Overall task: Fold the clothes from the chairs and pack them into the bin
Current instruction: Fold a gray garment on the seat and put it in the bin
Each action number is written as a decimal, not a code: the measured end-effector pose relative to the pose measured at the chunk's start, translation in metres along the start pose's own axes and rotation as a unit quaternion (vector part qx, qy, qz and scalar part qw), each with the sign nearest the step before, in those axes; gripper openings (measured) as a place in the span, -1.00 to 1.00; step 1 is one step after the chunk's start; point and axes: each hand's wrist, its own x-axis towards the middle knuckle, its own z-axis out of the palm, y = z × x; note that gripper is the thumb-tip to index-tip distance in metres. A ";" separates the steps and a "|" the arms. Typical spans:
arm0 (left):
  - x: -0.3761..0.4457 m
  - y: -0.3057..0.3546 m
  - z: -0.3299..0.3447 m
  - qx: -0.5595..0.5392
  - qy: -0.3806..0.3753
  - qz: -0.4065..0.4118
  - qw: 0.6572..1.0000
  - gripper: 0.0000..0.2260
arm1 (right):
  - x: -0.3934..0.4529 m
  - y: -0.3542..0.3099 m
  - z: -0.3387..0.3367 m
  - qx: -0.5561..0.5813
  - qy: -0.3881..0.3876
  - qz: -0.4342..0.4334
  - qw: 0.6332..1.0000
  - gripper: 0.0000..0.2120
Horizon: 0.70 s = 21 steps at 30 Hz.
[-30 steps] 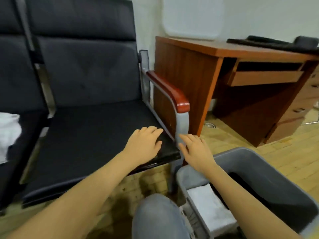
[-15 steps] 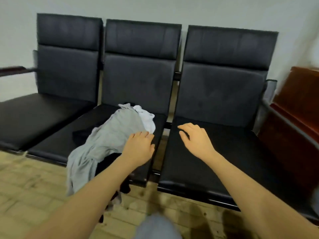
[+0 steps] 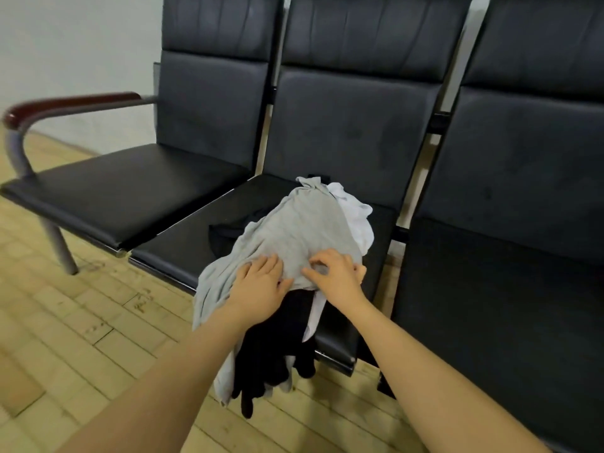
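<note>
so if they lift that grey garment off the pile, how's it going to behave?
Probably floppy: the grey garment drapes over the pile and hangs past the seat edge. Likely light, since it wrinkles under the right hand. It may drag the black clothes beneath, as the left hand rests on both layers.

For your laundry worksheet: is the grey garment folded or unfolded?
Unfolded: the grey garment lies crumpled over the seat edge.

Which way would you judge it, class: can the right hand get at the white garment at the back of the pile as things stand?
Probably yes. The right hand rests on the grey garment, and the white garment lies uncovered just beyond it, with nothing between.
</note>
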 end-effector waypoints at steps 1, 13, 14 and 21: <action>0.000 0.000 0.002 -0.002 0.003 0.000 1.000 -0.49 | 0.000 -0.002 0.004 0.019 0.019 0.012 1.000 -0.85; -0.007 -0.003 -0.016 -0.144 0.156 -0.022 0.977 -0.58 | -0.023 -0.004 -0.050 0.148 0.143 -0.032 0.978 -0.85; -0.007 -0.002 -0.019 -0.150 0.155 -0.022 0.976 -0.61 | -0.023 -0.002 -0.058 0.147 0.145 -0.028 0.978 -0.85; -0.008 0.007 -0.016 -0.186 0.119 0.040 0.974 -0.65 | -0.030 0.025 -0.093 0.151 0.144 0.010 0.978 -0.84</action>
